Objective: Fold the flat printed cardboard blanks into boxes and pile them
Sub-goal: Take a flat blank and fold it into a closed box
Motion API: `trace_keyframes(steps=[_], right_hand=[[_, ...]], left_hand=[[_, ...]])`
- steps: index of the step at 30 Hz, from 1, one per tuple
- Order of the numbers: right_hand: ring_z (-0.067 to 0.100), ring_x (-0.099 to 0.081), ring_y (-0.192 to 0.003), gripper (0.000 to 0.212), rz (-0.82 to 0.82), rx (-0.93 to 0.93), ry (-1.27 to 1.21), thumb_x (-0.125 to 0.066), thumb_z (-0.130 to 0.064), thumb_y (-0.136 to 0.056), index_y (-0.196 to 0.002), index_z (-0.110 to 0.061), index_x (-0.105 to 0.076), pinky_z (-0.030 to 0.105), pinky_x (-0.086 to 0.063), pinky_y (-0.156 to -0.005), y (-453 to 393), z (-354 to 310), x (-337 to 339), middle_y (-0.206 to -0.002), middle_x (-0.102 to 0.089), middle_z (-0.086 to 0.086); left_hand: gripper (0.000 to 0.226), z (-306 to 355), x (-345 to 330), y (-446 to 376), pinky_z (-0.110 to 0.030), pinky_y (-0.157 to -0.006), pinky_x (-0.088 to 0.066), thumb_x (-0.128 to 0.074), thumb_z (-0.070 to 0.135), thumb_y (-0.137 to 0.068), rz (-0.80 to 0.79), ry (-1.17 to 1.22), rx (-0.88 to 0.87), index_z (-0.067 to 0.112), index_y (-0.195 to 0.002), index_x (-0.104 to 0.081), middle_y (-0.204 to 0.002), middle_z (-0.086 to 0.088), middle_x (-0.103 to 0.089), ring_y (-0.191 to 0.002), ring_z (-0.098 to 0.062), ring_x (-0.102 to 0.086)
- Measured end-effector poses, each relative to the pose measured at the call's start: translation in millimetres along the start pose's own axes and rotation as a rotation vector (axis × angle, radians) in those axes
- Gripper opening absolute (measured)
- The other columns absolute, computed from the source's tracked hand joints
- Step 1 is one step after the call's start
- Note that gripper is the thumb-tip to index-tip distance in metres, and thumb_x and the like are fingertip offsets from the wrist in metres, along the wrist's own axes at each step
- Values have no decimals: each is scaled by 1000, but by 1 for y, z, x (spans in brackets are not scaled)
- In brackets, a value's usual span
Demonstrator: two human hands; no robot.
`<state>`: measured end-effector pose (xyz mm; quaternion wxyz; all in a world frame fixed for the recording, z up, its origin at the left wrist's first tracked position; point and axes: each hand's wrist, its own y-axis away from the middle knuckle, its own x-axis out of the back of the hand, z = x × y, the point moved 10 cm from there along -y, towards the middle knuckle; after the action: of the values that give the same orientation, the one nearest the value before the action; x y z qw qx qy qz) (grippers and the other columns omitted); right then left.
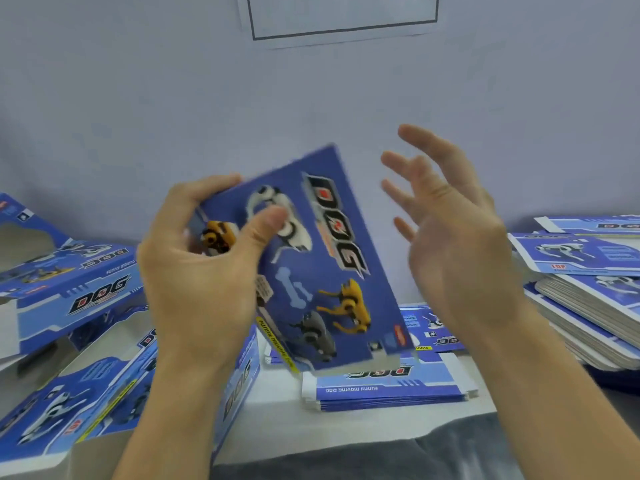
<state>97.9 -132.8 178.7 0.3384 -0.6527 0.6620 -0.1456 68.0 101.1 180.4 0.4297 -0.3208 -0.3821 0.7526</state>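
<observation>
A blue printed cardboard piece (pixel 322 265) with robot dogs and the word DOG is held up in the air at the centre, tilted and blurred by motion. My left hand (pixel 201 268) grips its left edge, thumb on the printed face and fingers behind. My right hand (pixel 453 233) hovers just right of it, fingers spread, not touching it. Folded boxes (pixel 79 289) of the same print are piled at the left. A low stack of flat blanks (pixel 391 386) lies on the table under the held piece.
A taller, slanting stack of flat blanks (pixel 588 282) sits at the right edge. The white table (pixel 273 424) ends at a grey front edge near me. A pale wall (pixel 311 98) with a framed sheet rises close behind.
</observation>
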Motion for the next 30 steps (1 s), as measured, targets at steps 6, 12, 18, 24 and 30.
trace_keyframes(steps=[6,12,18,24,30], right_hand=[[15,-68,-96,28,381,-161,132,-51,-18,-93,-106,-32,-71,30,-46,-78,0,29,83,-108,-73,-1],[21,-71,-86,44,12,-518,303,-44,14,-92,-108,-16,-70,32,-56,-73,15,107,62,-91,-77,0],[36,-73,-90,43,-170,-522,-134,-49,17,-86,-108,-12,-73,43,-61,-83,21,110,26,-111,-72,20],[47,-66,-108,18,-49,-575,-632,-43,-3,-94,-108,-6,-53,53,-55,-91,23,114,27,-122,-64,30],[18,-58,-126,106,-300,-456,-256,-84,-25,-62,-147,-50,-25,39,-48,-96,33,112,-28,-142,-55,-11]], left_hand=[[41,-71,49,16,-34,-65,-61,-74,61,-68,408,178,399,33,-92,-55,-86,9,-71,-74,-5,-70],[40,-108,33,45,-45,-73,-60,-68,43,-91,498,480,709,13,-115,-56,-104,-1,-76,-82,-13,-74],[32,-112,29,51,-33,-68,-61,-64,42,-93,518,563,784,18,-113,-56,-79,11,-75,-77,-6,-74],[27,-123,13,60,-45,-83,-60,-55,49,-96,497,626,875,23,-99,-63,-93,9,-78,-87,-10,-75],[30,-119,-9,76,-54,-70,-61,-56,47,-97,525,569,918,18,-89,-56,-77,3,-75,-79,-19,-76]])
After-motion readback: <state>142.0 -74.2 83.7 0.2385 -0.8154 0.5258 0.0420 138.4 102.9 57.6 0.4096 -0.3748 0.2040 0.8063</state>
